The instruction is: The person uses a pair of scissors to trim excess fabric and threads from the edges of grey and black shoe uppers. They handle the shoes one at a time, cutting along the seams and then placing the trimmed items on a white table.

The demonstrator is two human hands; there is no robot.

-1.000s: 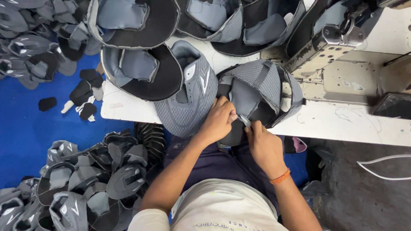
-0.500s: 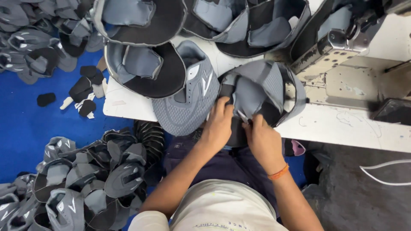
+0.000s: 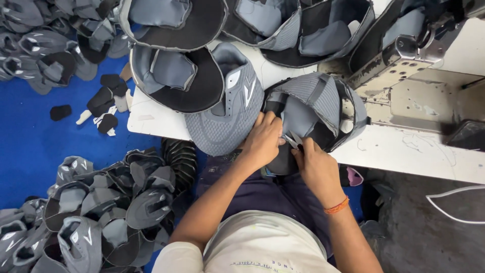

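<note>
Both hands meet at the bench's (image 3: 151, 121) near edge, right in front of the person. Left hand (image 3: 262, 141) is curled, fingers pinching the dark lining of a grey shoe upper (image 3: 316, 108) that sits partly on the bench and hangs over that edge. Right hand (image 3: 318, 169) is closed around small snips (image 3: 293, 140), blades at the upper's inner edge, just beside the left fingertips. Orange band (image 3: 337, 206) on the right wrist.

A second upper (image 3: 227, 108), grey mesh with white stripes, lies flat just left of the held one, toe overhanging the near edge and touching the left hand. Behind it an open upper (image 3: 177, 78), black inside, fills the bench's left end. More uppers crowd the far edge (image 3: 323, 30).

Sewing machine (image 3: 399, 60) takes the right half of the bench, close to the held upper; little bare surface between them. Bare white strip only along the near edge, right of the hands.

Floor left of the bench: blue mat (image 3: 30, 146), loose black and white scraps (image 3: 101, 106) near the bench's left corner, a heap of uppers (image 3: 101, 207) beside the person's left arm, another heap (image 3: 35, 40) at the far left. Grey floor to the right, a white cord (image 3: 454, 202) lying on it.
</note>
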